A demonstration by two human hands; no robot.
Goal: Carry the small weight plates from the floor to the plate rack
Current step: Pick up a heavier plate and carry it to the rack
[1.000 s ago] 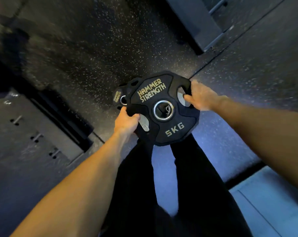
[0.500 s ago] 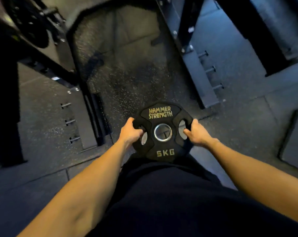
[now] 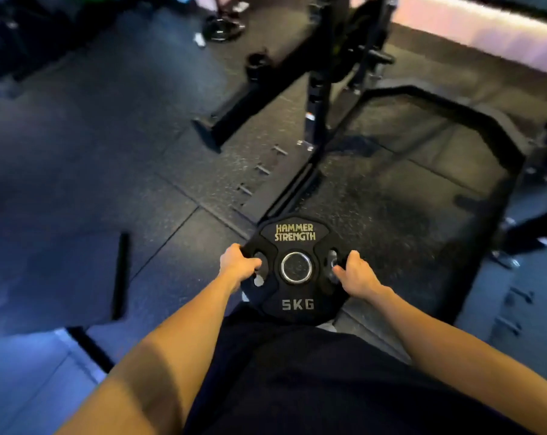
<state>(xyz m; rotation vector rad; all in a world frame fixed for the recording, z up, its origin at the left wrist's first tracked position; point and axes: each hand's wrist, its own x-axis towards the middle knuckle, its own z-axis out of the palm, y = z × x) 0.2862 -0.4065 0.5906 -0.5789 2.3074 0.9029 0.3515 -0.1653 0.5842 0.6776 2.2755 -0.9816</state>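
I am carrying the 5 kg plate (image 3: 296, 271), left hand (image 3: 238, 265) and right hand (image 3: 356, 274) clamped through its grip slots, needing next to reach the rack (image 3: 335, 73) ahead.

Rack upright (image 3: 317, 120) ahead, left floor (image 3: 77, 183) open

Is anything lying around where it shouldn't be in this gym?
Maybe one thing: a plate lies flat on the floor far ahead, beside a small white object, not on any rack. Otherwise nothing stands out. The 5KG plate sits level between the left hand and right hand.
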